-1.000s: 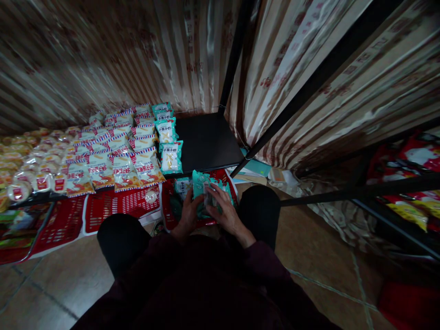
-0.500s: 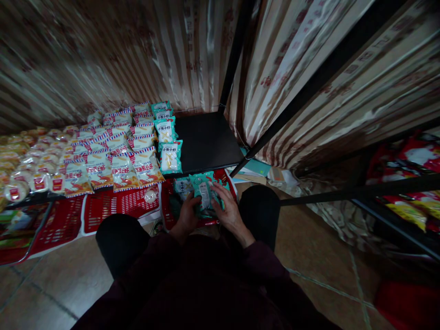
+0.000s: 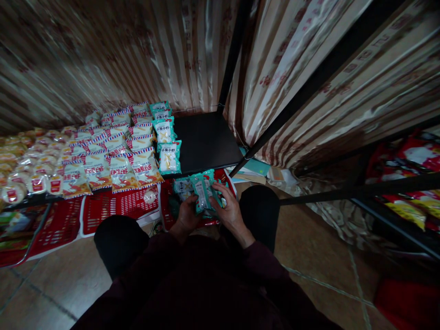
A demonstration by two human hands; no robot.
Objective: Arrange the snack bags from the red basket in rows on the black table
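Low in front of me, a teal snack bag [image 3: 202,191] is tilted above a red basket [image 3: 165,201]. My left hand [image 3: 187,214] is closed on its lower left side, thumb against the wrapper. On the other side, my right hand [image 3: 231,211] curls its fingers and thumb around the bag's right part; its fingertips are partly hidden. Another teal bag [image 3: 182,185] lies in the basket, to the left of the held one. On the black shelf [image 3: 206,140] above, several matching teal bags [image 3: 169,156] stand in a column.
Left of the teal column are rows of white-and-red snack bags [image 3: 98,169] and round wrapped cakes [image 3: 37,183]. More red baskets [image 3: 117,204] sit below the shelf. Black metal posts [image 3: 271,128] slant on the right, before a striped curtain [image 3: 292,55]. Other packets [image 3: 409,201] lie far right.
The held teal bag has turned slightly and shifted a little left between my hands. My right fingers have curled in more. The shelf goods stay as they were.
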